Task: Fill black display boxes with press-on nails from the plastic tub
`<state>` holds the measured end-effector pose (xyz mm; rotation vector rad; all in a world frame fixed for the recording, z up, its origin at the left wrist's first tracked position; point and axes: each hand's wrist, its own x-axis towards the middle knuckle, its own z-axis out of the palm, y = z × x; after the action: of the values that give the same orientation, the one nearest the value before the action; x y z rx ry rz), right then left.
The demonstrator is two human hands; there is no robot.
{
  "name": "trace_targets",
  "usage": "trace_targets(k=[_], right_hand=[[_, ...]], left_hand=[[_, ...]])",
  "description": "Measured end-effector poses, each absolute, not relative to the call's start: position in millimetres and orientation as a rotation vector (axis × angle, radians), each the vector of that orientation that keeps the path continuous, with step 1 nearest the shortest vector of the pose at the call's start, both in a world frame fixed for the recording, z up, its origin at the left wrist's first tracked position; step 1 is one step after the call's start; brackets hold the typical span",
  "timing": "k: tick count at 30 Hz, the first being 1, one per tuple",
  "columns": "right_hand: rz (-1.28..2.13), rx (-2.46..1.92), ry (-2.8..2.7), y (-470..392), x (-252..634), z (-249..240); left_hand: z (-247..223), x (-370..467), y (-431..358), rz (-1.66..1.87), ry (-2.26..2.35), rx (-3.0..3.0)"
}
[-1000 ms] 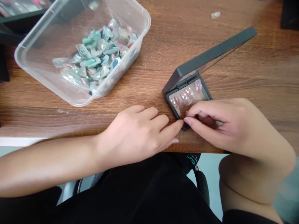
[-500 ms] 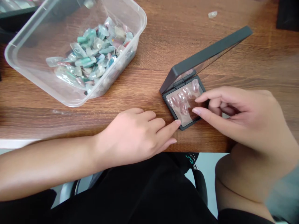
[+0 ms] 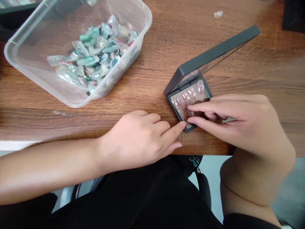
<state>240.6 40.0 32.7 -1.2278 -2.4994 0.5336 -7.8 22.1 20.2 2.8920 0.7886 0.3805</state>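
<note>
A small black hinged case (image 3: 175, 109) stands open on the table, its lid (image 3: 219, 49) tilted up. Several glossy pinkish press-on nails (image 3: 192, 93), some with white star marks, lie on its pale inner pad. My left hand (image 3: 143, 136) rests at the table's front edge, index finger stretched out and its tip touching the case's near corner; the other fingers are loosely bent. Over the case's right side reaches my right hand (image 3: 243, 122), thumb and index finger apart around the nearest nail, which is partly hidden. Whether they touch that nail I cannot tell.
A clear plastic tub (image 3: 71, 103) at the left holds a heap of mixed loose press-on nails (image 3: 95, 57). One loose clear nail (image 3: 218, 14) lies at the back. A black object (image 3: 294, 16) stands at the far right, and another dark item (image 3: 14, 22) sits behind the tub.
My right hand has moved left and further over the case, its thumb and index finger now at the nearest nail. My left hand keeps its place at the corner.
</note>
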Motion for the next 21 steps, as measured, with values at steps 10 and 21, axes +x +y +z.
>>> trace_targets(k=[10,21], right_hand=[[0.56,-1.408,-2.488,39,239,38],[0.829,-1.545,-2.448,38,239,46]], left_hand=[[19,-10,22,0.371,0.794,2.878],[21,-8,22,0.361,0.788,2.879]])
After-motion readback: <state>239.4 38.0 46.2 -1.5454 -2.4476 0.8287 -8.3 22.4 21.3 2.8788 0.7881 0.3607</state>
